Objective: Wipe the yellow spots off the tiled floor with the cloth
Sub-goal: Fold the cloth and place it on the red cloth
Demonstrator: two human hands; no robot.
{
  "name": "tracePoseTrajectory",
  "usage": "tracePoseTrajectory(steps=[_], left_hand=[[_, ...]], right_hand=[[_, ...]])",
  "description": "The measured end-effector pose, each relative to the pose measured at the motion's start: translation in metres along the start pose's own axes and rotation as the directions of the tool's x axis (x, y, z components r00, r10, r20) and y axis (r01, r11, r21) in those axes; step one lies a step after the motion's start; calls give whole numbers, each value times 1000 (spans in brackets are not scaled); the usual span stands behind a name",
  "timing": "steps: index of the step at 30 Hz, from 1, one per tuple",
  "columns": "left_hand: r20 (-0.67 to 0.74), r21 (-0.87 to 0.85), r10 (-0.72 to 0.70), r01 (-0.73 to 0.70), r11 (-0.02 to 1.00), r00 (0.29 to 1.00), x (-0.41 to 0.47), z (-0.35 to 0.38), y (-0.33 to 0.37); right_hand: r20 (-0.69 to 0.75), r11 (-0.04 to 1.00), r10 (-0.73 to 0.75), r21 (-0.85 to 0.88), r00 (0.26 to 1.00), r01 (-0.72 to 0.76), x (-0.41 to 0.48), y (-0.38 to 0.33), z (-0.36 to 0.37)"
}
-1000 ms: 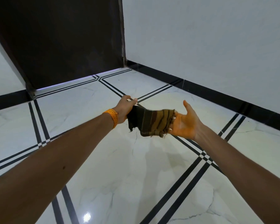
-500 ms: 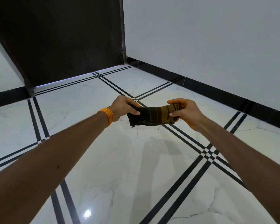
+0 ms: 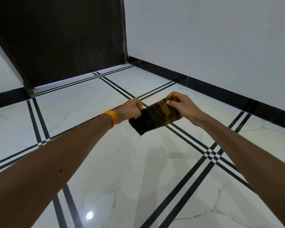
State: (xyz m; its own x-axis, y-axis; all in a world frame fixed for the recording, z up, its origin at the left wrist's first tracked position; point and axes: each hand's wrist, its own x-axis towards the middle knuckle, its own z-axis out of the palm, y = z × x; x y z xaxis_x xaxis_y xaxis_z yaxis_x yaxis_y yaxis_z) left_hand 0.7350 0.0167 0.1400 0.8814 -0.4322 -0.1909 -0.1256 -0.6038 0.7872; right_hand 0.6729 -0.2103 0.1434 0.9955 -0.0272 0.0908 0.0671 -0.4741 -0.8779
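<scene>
Since half a second ago the cloth hangs flatter — left hand pinching its 9 o'clock edge, right hand pinching 2 o'clock — and a loose pinch could drop it.

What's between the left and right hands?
The striped brown cloth, gripped at one end by the left hand and the other by the right hand; head view.

The marble-veined tiled floor is gleaming glossy and smooth; the woven cloth is looking matt, rough and frayed; the upper-right wall is appearing matt.
</scene>
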Motion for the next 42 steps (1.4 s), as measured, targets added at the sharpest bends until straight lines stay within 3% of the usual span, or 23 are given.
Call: tracePoseTrajectory(steps=[4, 9, 14, 17, 19, 22, 25, 32, 42], left_hand=[[259, -144, 42, -4, 990, 965, -1, 16, 20], [374, -190, 50, 24, 981, 926, -3, 29, 16], [357, -491, 84, 110, 864, 930, -10, 48, 26], [270, -608, 54, 127, 784, 961, -6, 64, 32], [207, -673, 31, 119, 730, 978, 0, 69, 34], [156, -765, 6, 117, 633, 988, 6, 71, 30], [168, -757, 9, 123, 642, 986, 11, 77, 24], [219, -688, 41, 125, 715, 975, 31, 86, 19], [290, -673, -61, 248, 696, 955, 6, 27, 113]], right_hand=[[126, 998, -60, -16, 990, 63, 2, -6, 8], [141, 997, -62, 44, 988, 56, 5, -19, -9], [-119, 977, 79, 205, 990, -53, 12, 2, -13], [-271, 946, 266, 260, 925, -195, 16, 31, 1], [-293, 876, 426, 369, 856, -310, 12, 44, 7], [0, 662, 572, 591, 820, -461, -2, 51, 11], [288, 492, 474, 697, 832, -521, -13, 52, 15], [259, 654, 412, 584, 874, -482, 8, 56, 18], [14, 661, 449, 667, 894, -343, 5, -53, -43]])
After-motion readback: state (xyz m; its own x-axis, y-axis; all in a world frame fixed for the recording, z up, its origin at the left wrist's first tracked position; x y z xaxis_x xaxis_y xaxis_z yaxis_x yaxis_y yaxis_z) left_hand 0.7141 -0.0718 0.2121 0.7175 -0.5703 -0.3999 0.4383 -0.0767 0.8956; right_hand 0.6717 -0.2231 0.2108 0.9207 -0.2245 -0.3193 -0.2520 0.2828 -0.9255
